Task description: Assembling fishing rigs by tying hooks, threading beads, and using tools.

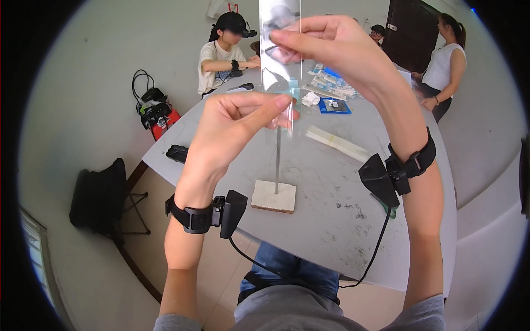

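Observation:
A clear, shiny plastic sleeve (pixel 271 74) stands upright before me, its top cut off by the picture's upper edge. My left hand (pixel 234 124) pinches the lower end between thumb and fingers. Higher up, my right hand (pixel 345 52) grips the same sleeve with thumb and fingertips. Below the sleeve, a thin grey rod (pixel 278 157) rises from a pale rectangular block (pixel 262 197) on the table. The rod's upper part meets the sleeve's lower end; glare hides whether it runs inside. A small light-blue patch (pixel 293 87) shows at the sleeve near my left fingertips.
On the grey table (pixel 326 237) lie a banded bundle of white strips (pixel 338 143), a blue packet (pixel 334 106), crumpled white paper (pixel 311 99) and several packaged items. Dark scraps (pixel 353 209) litter the right side. A black folding chair (pixel 99 198) stands left. Other people are around the table.

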Motion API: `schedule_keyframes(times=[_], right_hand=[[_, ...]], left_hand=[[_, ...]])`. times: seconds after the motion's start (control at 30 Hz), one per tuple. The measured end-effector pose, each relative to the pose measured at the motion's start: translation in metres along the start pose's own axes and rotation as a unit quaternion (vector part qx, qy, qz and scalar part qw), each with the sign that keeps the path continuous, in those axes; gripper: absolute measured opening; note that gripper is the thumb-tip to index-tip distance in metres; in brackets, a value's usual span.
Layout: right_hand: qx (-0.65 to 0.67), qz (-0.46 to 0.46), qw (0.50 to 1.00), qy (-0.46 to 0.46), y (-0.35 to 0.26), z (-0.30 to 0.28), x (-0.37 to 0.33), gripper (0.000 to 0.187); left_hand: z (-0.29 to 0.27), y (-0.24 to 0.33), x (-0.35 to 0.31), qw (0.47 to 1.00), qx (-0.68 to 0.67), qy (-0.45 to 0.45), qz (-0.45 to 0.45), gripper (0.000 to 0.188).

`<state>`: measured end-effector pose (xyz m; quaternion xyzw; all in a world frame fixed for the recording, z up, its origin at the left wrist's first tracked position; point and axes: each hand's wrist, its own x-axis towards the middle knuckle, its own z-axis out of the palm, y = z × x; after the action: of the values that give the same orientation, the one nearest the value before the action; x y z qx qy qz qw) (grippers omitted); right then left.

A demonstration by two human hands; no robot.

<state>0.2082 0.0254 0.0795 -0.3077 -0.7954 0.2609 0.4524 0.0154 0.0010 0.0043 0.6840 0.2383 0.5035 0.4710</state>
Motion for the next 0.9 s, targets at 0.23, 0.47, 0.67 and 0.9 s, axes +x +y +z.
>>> schedule_keyframes(times=[0.23,0.47,0.67,0.9], right_hand=[[0.043,0.036,0.998,-0.013,0.044,0.011,-0.037,0.034],[0.174,-0.003,0.985,-0.003,0.07,0.049,-0.073,0.025],[0.184,-0.005,0.982,0.045,0.073,0.063,-0.07,0.025],[0.176,-0.069,0.979,0.078,0.079,0.073,-0.065,0.016]], left_hand=[[-0.022,-0.012,0.013,0.998,-0.044,0.046,-0.002,0.021],[-0.024,-0.024,0.024,0.993,-0.042,0.102,0.037,0.018],[-0.023,-0.025,0.035,0.994,-0.038,0.096,0.035,0.021],[-0.018,-0.026,0.037,0.992,-0.068,0.092,0.047,0.021]])
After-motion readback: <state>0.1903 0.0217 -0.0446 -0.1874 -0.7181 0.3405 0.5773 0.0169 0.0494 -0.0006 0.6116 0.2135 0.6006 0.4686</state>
